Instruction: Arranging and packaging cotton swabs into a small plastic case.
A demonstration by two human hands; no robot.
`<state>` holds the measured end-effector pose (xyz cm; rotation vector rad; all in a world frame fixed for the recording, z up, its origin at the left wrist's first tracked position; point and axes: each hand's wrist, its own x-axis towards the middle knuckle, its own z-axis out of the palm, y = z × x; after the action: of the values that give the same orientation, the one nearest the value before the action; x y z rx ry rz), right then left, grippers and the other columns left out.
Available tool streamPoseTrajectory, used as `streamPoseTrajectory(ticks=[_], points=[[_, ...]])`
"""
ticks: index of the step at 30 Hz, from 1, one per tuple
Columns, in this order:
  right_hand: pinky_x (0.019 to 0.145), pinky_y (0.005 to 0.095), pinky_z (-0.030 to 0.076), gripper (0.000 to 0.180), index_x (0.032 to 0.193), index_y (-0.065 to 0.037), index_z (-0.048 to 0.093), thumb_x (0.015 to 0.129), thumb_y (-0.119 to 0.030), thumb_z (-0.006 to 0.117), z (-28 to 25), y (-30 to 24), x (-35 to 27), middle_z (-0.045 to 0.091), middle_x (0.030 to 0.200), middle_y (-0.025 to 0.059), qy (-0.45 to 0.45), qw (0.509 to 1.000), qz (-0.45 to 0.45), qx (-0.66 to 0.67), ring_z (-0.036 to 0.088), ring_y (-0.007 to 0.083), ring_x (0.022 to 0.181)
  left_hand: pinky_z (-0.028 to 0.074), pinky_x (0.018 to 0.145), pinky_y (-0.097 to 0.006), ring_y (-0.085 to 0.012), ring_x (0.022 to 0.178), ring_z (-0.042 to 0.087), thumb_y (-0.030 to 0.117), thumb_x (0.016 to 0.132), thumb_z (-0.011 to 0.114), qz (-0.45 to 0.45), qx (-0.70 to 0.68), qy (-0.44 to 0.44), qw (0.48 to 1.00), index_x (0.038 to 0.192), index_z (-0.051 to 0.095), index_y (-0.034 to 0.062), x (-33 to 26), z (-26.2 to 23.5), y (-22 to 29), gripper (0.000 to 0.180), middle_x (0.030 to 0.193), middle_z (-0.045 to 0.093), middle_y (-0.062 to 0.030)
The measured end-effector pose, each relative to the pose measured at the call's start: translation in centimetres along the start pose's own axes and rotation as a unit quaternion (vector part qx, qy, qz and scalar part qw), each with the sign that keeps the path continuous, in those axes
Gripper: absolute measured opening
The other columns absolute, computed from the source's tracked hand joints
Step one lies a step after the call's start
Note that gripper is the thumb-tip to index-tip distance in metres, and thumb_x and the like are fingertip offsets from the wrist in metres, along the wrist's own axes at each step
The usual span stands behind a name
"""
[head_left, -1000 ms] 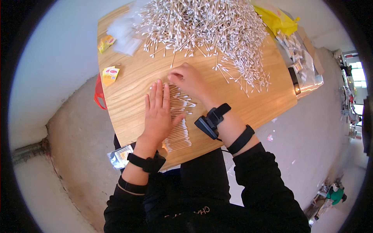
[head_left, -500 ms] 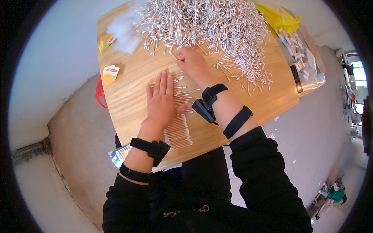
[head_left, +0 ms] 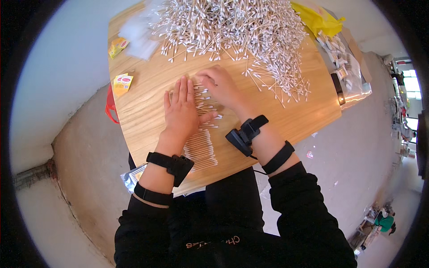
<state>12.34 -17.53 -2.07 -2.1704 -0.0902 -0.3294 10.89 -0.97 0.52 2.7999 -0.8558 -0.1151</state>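
My left hand (head_left: 181, 111) lies flat, fingers stretched forward and thumb out to the right, over a row of cotton swabs. The near part of that row (head_left: 200, 149) shows below the palm, its sticks side by side across the wood. Looser swabs (head_left: 205, 105) poke out between my two hands, white tips to the right. My right hand (head_left: 221, 87) is just beyond them, fingers bent and drawn together beside my left fingertips. Whatever is in its pinch is hidden. A large heap of cotton swabs (head_left: 237, 27) covers the far side of the table.
The wooden table (head_left: 286, 125) carries yellow packets (head_left: 122, 84) and clear plastic bags (head_left: 140, 38) at the left. A yellow bag (head_left: 319, 20) lies at the far right, with small packs (head_left: 337, 56) beyond the edge. A red bag (head_left: 111, 105) hangs at the left.
My right hand has come back from the heap's near edge, toward me, to the swabs beside my left hand. The swab seen in its fingers before no longer shows. My left hand stays flat.
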Motion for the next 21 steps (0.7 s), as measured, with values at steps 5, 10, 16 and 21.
streamPoseTrajectory(ticks=[5, 10, 16, 21], points=[[0.092, 0.035, 0.043, 0.03, 0.112, 0.0, 0.059, 0.096, -0.024, 0.049, 0.3, -0.2, -2.1, 0.056, 0.109, 0.0157, 0.121, 0.968, 0.119, 0.187, 0.054, 0.0258, 0.103, 0.007, 0.115, -0.051, -0.0259, 0.145, 0.014, 0.072, 0.066, 0.064, -0.017, -0.003, -0.018, 1.0, 0.15, 0.016, 0.0033, 0.6, 0.4, -0.1, 0.118, 0.156, 0.017, -0.0145], [0.099, 0.0355, 0.039, 0.038, 0.12, 0.001, 0.054, 0.1, -0.029, 0.042, 0.6, -0.4, -3.9, 0.05, 0.121, 0.0163, 0.182, 0.94, 0.131, 0.258, 0.051, 0.0259, 0.112, 0.004, 0.115, -0.053, -0.0289, 0.146, 0.01, 0.071, 0.065, 0.066, -0.03, -0.015, -0.027, 0.999, 0.15, 0.015, 0.0048, -0.5, 0.5, 0.6, 0.119, 0.156, 0.013, -0.0173], [0.106, 0.0347, 0.034, 0.049, 0.13, 0.003, 0.045, 0.103, -0.037, 0.033, 1.9, -1.8, -3.1, 0.044, 0.132, 0.0146, 0.08, 0.977, 0.089, 0.178, 0.046, 0.0238, 0.123, 0.002, 0.114, -0.056, -0.0349, 0.145, 0.007, 0.069, 0.063, 0.069, -0.043, 0.047, -0.028, 0.998, 0.15, 0.015, 0.0045, -0.9, 0.3, 0.8, 0.121, 0.156, 0.007, -0.0221], [0.11, 0.0349, 0.03, 0.054, 0.13, 0.004, 0.042, 0.103, -0.041, 0.028, 2.1, -0.2, -2.8, 0.04, 0.134, 0.016, 0.134, 0.939, 0.119, 0.293, 0.043, 0.024, 0.126, 0.006, 0.114, -0.056, -0.0383, 0.144, 0.009, 0.062, 0.058, 0.077, -0.061, -0.067, 0.016, 0.996, 0.148, 0.017, 0.0002, -2.1, -0.1, -1.1, 0.124, 0.154, 0.01, -0.0253]])
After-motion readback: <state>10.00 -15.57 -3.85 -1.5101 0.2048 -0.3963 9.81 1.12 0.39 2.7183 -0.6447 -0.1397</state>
